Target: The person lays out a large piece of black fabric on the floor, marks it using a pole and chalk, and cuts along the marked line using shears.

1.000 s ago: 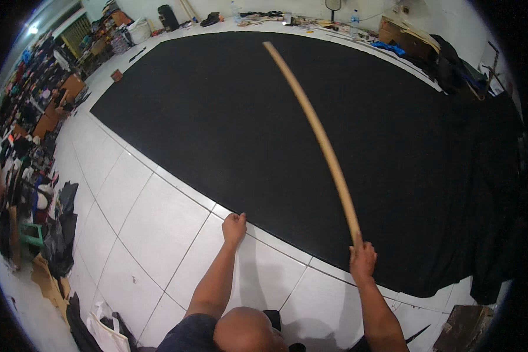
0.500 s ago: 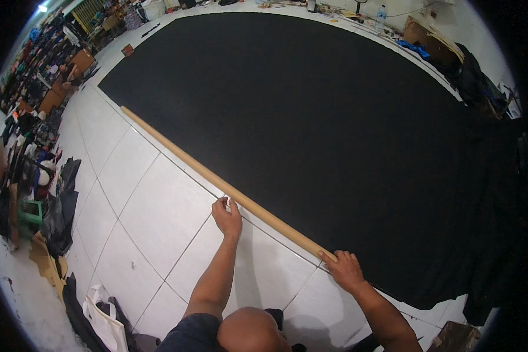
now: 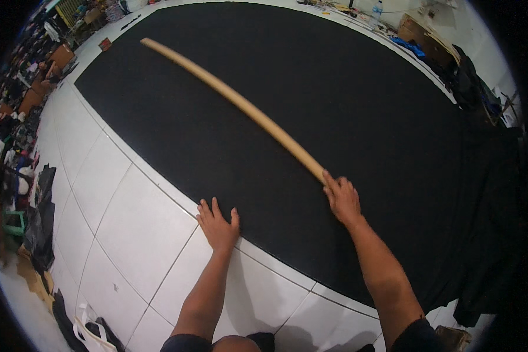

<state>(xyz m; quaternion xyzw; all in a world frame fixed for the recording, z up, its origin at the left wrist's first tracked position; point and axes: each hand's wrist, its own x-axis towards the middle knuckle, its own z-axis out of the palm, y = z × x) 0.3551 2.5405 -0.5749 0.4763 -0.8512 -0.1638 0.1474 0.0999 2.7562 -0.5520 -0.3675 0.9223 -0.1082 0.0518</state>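
Observation:
A large sheet of black cloth (image 3: 358,88) lies spread flat over the floor. Across it, diagonally from the far left towards the right, runs a long tan tube, seemingly cardboard (image 3: 246,108). My right hand (image 3: 344,199) grips the tube's near end, fingers over its top, well inside the cloth. Palm down and fingers spread, my left hand (image 3: 219,227) rests on the cloth's near left edge, partly over the white tiles. Nothing is held in it. The far end of the tube lies near the cloth's far left corner.
White floor tiles (image 3: 141,217) border the cloth on the left. Heaped clothes and boxes line the left wall, with a green stool (image 3: 14,223) and a white bag (image 3: 92,328). Far right stand a water bottle (image 3: 376,10) and a cardboard piece (image 3: 419,35) by the wall.
The tube has moved from the cloth's near edge further away onto the cloth, with my right hand on its end. My left hand has opened flat on the cloth's edge.

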